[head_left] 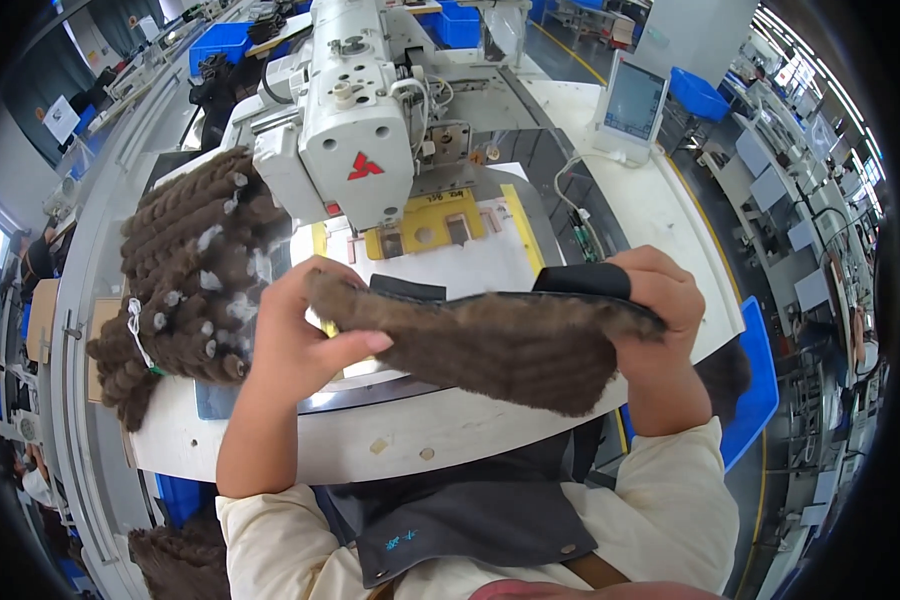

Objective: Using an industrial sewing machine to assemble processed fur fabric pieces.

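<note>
A brown, ribbed fur piece (510, 365) is stretched between my two hands, above the front of the white table. My left hand (292, 325) is closed on its left end, with the thumb across the fur's near face. The right end is gripped by my right hand (667, 305), whose fingers are curled over it. Along the upper edge runs a dark border, and two black flaps, a left one (408, 288) and a right one (582, 281), stick up behind it. What lies on the far side of the fur is hidden.
Beyond the fur stands a white industrial sewing machine (340, 125) over a yellow template (425, 230). Brown fur pieces lie in a bundled pile (185, 265) on the left. A small screen (630, 105) stands at the back right; a blue bin (755, 390) is below the table's right edge.
</note>
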`<state>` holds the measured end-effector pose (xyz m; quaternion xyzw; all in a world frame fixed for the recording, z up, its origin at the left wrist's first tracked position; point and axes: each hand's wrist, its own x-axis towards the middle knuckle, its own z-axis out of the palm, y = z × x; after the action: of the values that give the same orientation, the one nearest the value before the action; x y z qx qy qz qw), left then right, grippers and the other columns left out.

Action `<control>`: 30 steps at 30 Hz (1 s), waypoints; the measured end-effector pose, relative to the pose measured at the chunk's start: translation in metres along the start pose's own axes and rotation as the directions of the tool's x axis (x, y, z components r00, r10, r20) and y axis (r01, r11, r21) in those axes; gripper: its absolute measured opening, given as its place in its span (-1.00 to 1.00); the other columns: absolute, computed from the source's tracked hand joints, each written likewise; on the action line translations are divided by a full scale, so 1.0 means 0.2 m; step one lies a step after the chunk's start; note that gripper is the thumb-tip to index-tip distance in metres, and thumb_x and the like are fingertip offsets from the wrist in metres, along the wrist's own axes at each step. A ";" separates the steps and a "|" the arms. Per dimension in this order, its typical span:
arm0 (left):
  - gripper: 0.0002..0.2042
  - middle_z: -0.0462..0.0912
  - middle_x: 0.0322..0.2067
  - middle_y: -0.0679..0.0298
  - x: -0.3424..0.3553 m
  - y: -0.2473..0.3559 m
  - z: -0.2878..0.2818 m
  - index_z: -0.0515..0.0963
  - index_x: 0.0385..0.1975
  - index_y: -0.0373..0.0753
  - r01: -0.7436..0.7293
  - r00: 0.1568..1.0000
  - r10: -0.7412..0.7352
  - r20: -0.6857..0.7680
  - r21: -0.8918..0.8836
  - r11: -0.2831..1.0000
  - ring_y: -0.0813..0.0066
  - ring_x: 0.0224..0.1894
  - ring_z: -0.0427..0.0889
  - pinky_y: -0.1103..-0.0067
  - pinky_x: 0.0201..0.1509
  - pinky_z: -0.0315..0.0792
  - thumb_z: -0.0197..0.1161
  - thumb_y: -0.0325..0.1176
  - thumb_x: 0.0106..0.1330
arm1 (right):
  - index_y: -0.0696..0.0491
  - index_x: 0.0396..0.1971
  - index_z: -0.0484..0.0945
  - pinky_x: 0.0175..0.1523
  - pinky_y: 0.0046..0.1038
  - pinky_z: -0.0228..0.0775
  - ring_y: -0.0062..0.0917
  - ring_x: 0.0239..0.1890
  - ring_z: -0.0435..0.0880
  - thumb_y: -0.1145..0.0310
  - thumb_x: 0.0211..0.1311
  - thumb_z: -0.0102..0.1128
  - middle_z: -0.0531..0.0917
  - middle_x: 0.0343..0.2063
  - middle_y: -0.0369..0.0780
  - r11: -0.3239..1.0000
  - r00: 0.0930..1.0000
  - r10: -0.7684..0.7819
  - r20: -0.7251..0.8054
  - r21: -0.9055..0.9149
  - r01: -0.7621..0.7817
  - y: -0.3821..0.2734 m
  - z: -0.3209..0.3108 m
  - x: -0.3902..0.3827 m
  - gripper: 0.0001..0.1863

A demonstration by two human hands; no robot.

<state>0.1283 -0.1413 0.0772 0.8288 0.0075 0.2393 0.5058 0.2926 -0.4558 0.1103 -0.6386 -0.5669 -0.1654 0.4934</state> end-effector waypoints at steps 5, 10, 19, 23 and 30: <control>-0.57 0.65 -0.37 0.29 -0.06 -0.01 -0.01 0.60 -0.24 -0.36 -0.131 0.986 0.154 0.064 -0.271 0.954 0.61 -0.32 0.57 0.64 -0.20 0.43 0.67 -0.53 -0.12 | 0.22 -0.10 0.74 -0.13 -0.49 0.57 -0.39 -0.26 0.77 0.66 -0.06 0.42 0.77 -0.24 -0.08 0.983 0.997 0.068 -0.021 0.171 -0.063 0.02 0.05 -0.06 -0.59; -0.55 0.73 -0.25 0.13 -0.14 0.06 -0.07 0.63 -0.14 -0.46 -0.053 0.993 0.080 0.083 -0.289 0.956 0.52 -0.25 0.68 0.62 -0.18 0.49 0.62 -0.58 -0.08 | 0.24 -0.09 0.72 -0.12 -0.46 0.59 -0.34 -0.25 0.79 0.70 -0.09 0.40 0.77 -0.22 -0.05 0.991 0.993 0.111 -0.037 0.076 -0.108 -0.02 0.08 -0.08 -0.56; -0.43 0.79 -0.24 0.09 -0.20 0.26 -0.10 0.61 0.06 -0.58 -0.070 0.990 0.088 0.106 -0.167 0.983 0.46 -0.26 0.77 0.63 -0.09 0.58 0.54 -0.53 -0.03 | 0.28 0.09 0.62 0.04 -0.40 0.62 -0.28 -0.08 0.81 0.66 -0.09 0.39 0.77 -0.09 0.00 0.949 0.978 0.165 0.130 0.247 -0.193 -0.10 0.00 -0.08 -0.41; -0.39 0.80 -0.15 0.12 -0.24 0.27 -0.04 0.61 0.11 -0.53 0.042 0.995 -0.014 0.098 -0.292 0.956 0.53 -0.20 0.78 0.67 -0.05 0.56 0.49 -0.52 -0.06 | 0.32 0.34 0.40 0.24 -0.36 0.51 -0.36 0.17 0.70 0.60 -0.09 0.45 0.68 0.15 -0.05 0.580 0.846 0.452 0.283 0.628 -0.520 -0.10 0.07 -0.09 -0.15; -0.68 0.59 -0.31 0.40 -0.10 -0.32 0.10 0.48 -0.17 -0.26 0.641 0.743 -0.499 0.446 -0.260 0.722 0.70 -0.20 0.54 0.67 -0.18 0.39 0.32 -0.69 0.09 | 0.12 0.43 0.37 0.23 -0.48 0.43 -0.61 0.05 0.63 0.46 0.05 0.55 0.64 0.15 -0.22 0.267 0.214 0.658 0.722 0.042 -0.963 0.40 0.29 -0.18 -0.13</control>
<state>0.1339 -0.1326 0.0086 0.6922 0.1291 -0.0836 0.7052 0.3329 -0.4188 0.0200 -0.7071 -0.2570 0.4853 0.4456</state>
